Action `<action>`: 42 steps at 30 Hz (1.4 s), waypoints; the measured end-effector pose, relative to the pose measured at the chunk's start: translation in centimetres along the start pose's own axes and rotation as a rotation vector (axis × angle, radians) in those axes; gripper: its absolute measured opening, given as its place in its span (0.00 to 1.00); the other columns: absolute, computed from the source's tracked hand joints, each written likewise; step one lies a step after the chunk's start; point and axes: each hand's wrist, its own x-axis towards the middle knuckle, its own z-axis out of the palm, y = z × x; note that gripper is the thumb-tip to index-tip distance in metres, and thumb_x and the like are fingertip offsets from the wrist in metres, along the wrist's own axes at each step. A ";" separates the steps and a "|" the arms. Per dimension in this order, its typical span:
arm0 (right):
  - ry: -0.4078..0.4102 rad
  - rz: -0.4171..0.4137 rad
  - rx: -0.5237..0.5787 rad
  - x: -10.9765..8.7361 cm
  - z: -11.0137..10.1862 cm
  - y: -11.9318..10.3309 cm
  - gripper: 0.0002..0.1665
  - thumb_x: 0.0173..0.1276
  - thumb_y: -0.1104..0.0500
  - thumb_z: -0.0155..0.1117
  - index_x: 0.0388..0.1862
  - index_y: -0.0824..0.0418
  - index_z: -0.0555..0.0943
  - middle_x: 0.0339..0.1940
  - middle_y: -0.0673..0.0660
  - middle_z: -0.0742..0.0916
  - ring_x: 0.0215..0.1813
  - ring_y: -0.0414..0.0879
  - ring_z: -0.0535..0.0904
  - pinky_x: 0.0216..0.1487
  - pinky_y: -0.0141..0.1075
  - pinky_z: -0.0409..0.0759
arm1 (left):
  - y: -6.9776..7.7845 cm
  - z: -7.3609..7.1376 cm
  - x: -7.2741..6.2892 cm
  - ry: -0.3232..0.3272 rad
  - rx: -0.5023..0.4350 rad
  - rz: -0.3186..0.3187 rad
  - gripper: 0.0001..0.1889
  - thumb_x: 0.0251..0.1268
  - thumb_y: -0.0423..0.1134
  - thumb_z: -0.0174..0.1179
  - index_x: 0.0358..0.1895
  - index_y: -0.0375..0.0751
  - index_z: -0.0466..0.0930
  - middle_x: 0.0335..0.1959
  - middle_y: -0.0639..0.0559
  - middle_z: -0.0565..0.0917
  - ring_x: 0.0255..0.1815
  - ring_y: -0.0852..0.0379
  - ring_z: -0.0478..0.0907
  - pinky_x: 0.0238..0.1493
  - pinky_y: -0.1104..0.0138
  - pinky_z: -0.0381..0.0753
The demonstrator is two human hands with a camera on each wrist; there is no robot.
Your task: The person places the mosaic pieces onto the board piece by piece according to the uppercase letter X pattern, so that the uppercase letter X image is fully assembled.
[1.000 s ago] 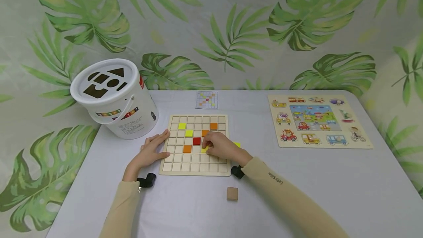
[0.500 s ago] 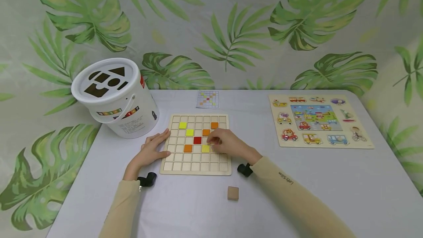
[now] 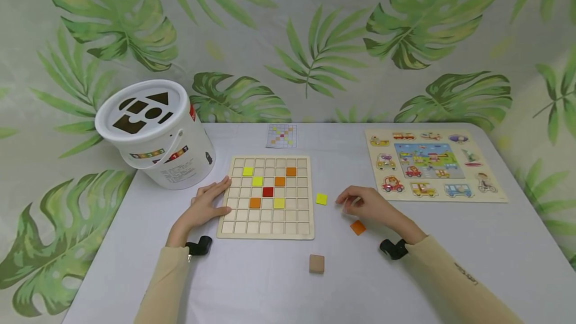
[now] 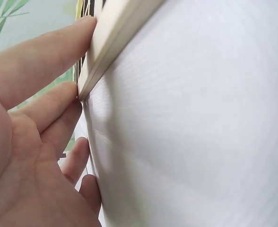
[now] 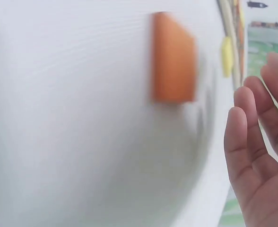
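The wooden grid board [image 3: 243,226] lies mid-table, bearing yellow, orange and red square tiles, the red tile [image 3: 268,192] near its centre. My left hand [image 3: 204,208] rests against the board's left edge with fingers extended; the left wrist view shows the fingertips touching the board's rim [image 4: 106,47]. Right of the board, my right hand [image 3: 371,205] hovers over the table with nothing in its fingers. Just below it lies a loose orange tile [image 3: 358,227], seen large and blurred in the right wrist view. A loose yellow tile [image 3: 321,199] sits between the board and that hand.
A brown wooden block [image 3: 317,264] lies in front of the board. Behind it is a small pattern card [image 3: 281,136]. At the left stands a white bucket [image 3: 189,164] with shaped holes in its lid. A vehicle picture puzzle [image 3: 373,164] lies at the back right.
My right hand has left the board and moved right, leaving a pale yellow tile in its cell and uncovering the two loose tiles. The left hand stays at the board's edge.
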 end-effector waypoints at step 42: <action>-0.101 -0.163 -0.048 9.2 7.3 -6.4 0.12 0.58 0.65 0.72 0.42 0.60 0.82 0.40 0.49 0.82 0.42 0.45 0.74 0.42 0.33 0.75 | -0.3 0.1 0.0 0.009 -0.008 0.010 0.39 0.58 0.34 0.65 0.73 0.36 0.58 0.76 0.47 0.53 0.72 0.38 0.42 0.60 0.40 0.43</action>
